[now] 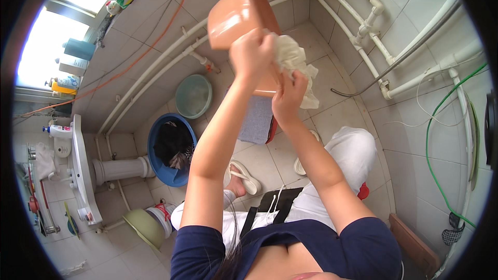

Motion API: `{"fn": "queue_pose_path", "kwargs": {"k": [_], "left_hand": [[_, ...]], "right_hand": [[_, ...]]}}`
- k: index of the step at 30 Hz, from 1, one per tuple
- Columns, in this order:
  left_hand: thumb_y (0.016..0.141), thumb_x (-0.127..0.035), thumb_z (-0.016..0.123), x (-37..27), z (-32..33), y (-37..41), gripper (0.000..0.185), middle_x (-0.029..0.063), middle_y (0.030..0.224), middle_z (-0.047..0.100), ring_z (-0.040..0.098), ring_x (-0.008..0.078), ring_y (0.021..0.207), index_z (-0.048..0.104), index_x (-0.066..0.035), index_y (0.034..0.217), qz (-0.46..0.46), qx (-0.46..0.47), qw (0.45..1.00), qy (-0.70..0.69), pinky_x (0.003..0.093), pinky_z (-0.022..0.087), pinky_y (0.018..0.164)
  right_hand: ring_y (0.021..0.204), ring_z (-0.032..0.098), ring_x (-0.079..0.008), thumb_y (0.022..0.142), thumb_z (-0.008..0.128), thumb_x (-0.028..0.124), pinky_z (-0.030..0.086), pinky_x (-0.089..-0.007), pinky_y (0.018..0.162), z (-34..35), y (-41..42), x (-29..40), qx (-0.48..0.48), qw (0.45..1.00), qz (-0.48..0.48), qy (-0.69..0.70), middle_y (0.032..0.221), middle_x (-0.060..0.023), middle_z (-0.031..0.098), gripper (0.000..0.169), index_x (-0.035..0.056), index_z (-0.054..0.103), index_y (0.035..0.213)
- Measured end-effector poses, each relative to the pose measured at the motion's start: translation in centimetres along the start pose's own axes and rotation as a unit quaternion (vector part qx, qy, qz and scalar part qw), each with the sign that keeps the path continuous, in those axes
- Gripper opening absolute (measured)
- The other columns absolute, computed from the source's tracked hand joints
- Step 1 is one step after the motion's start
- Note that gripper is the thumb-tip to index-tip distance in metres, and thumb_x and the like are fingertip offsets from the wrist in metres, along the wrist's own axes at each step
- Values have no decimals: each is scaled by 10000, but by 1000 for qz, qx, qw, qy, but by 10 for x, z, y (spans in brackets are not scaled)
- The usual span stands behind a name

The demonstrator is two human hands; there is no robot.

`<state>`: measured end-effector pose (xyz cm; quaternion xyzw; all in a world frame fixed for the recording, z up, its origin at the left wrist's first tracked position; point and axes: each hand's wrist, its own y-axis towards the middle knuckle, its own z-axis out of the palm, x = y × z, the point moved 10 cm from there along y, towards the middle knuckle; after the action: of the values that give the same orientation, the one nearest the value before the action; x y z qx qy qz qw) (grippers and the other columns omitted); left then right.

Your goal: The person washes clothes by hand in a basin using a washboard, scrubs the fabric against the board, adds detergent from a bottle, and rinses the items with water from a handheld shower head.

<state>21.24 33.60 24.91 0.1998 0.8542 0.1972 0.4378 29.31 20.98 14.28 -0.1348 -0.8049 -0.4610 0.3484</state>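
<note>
An orange-brown plastic basin (pixel 233 17) is held up and tilted in front of me, its opening facing to the right; part of it looks blurred. My left hand (pixel 253 52) is closed at the basin's rim and touches a crumpled cream cloth (pixel 291 52). Lower down, my right hand (pixel 290 95) pinches that cloth against the basin's lower edge. The cloth hangs loosely at the basin's right side. Beneath them stands a low seat or box covered with grey fabric (pixel 255 120). My hands hide where basin and cloth meet.
On the tiled floor, a blue tub (pixel 171 181) holds dark clothes, beside a pale green basin (pixel 193 96). A pedestal sink (pixel 83 179) stands left. White pipes (pixel 338 19) line the walls; a metal-sheathed hose (pixel 404 60) hangs at right. Bottles (pixel 74 64) stand by the window.
</note>
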Motion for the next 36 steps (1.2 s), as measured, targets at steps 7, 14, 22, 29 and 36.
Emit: {"fn": "queue_pose_path", "kwargs": {"k": [7,14,22,29,36], "left_hand": [[913,-86,574,147,-129,-148,140,48,862,640,596,101,747,616,43,944,-246,-200,877,-360,264,489,670],[958,-164,512,252,-125,-330,276,115,1062,638,646,200,924,539,20,1162,-388,-290,752,-448,319,533,798],[997,-304,453,275,-102,-431,370,125,1040,654,680,217,816,511,-8,1212,-550,-136,740,-362,329,572,670],[972,-367,487,273,-108,-410,424,172,872,681,686,256,666,547,48,1033,-577,-41,746,-331,308,560,624],[957,-436,463,260,-89,-425,463,141,895,701,702,237,727,561,-5,1094,-623,8,718,-310,307,531,627]], "right_hand": [[1029,526,-247,783,606,131,389,-453,820,8,-62,117,144,944,-295,19,1067,-69,559,272,92,677,1042],[1082,512,-232,779,591,211,392,-455,861,33,-178,126,266,848,-458,19,1115,-51,572,213,86,680,926],[1105,516,-274,783,589,250,450,-379,865,44,-217,105,484,770,-409,74,1173,-116,558,397,109,602,1154],[969,548,-327,719,605,12,512,-408,784,116,-99,114,394,888,-223,77,987,-144,552,294,109,628,996],[1326,377,-346,879,653,198,359,-394,1084,124,-8,105,615,782,-67,74,1449,-208,358,694,231,299,1475]]}}
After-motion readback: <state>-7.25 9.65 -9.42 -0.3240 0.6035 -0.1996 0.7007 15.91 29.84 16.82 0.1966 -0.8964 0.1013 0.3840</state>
